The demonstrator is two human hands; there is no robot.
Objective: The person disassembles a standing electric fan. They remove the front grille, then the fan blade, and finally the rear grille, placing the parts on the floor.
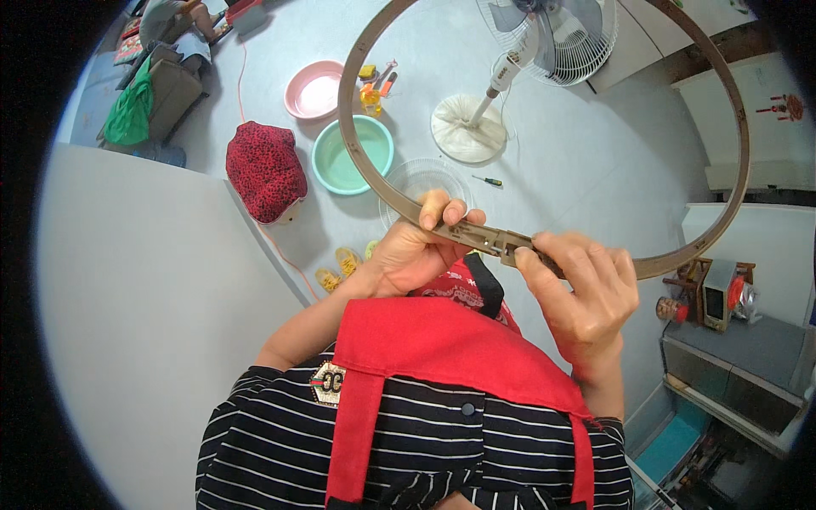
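Ring [744, 136] sits btwn both hands, L hand [425, 252] pinching it left of clasp [500, 242], R hand [585, 293] pinching it right of clasp, so prob best keep it level & press evenly

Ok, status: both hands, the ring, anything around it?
Left hand, right hand both gripping brown ring. Clasp between them. Fan and screwdriver on floor beyond.
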